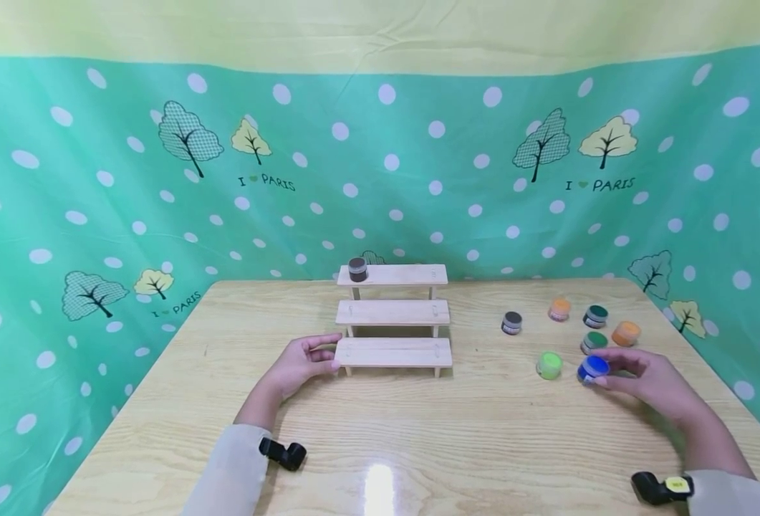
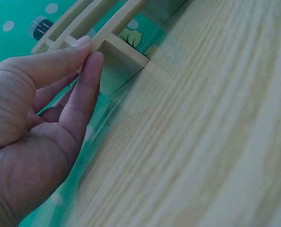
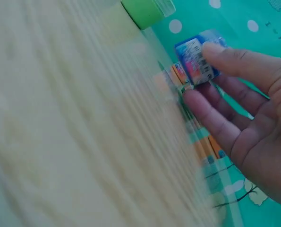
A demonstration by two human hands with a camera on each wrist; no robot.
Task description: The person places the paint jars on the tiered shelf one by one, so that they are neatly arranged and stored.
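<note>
A three-step wooden display stand (image 1: 392,351) stands mid-table. My left hand (image 1: 300,367) pinches the left end of its lowest board between thumb and fingers; the left wrist view shows the thumb (image 2: 64,59) on the board's edge. On the top step, at its left end, sits a dark-lidded paint jar (image 1: 357,269). Over on the right, my right hand (image 1: 653,380) grips a small blue paint jar (image 1: 592,368) by its sides. The right wrist view shows this blue jar (image 3: 197,59) tilted, its printed label towards the camera.
Close left of the blue jar is a light green jar (image 1: 550,365). Behind are a dark-lidded jar (image 1: 511,322), two orange jars (image 1: 559,309) (image 1: 626,333) and two dark green jars (image 1: 595,316) (image 1: 594,342). A polka-dot cloth (image 1: 367,158) hangs behind the wooden table (image 1: 470,444).
</note>
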